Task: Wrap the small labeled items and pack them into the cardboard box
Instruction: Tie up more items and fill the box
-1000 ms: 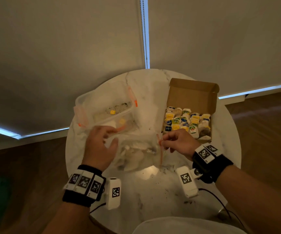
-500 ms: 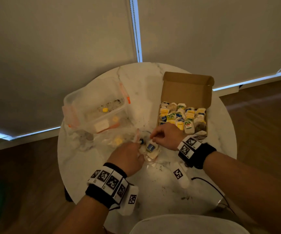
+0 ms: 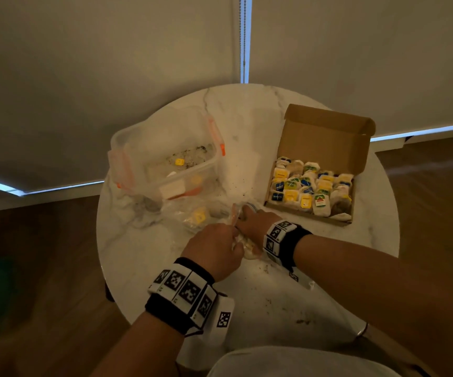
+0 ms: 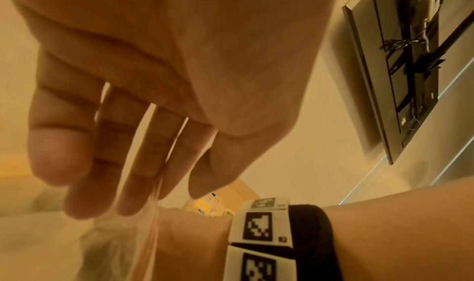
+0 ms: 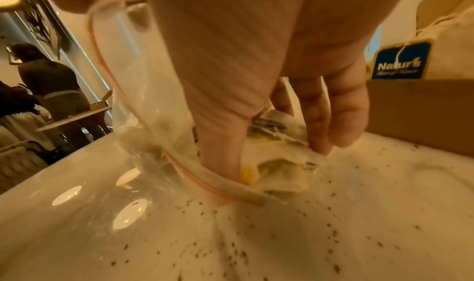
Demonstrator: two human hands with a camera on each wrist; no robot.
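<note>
Right hand [image 5: 256, 86] reaches into the mouth of the clear zip bag [image 5: 133, 107], fingers curled around a tea bag [image 5: 282, 171] lying on the marble table [image 3: 260, 308] just in front of the cardboard box [image 3: 326, 137]. Left hand [image 3: 214, 251] pinches the bag's rim beside it, holding the mouth open

Risk: a thin tea bag may tear if dragged against the zip edge, adding to the loose specks already on the table. Its string tag may snag

The box is nearly full; open room remains only at its near right corner. The plastic container [image 3: 162, 156] stands well left of the box
</note>
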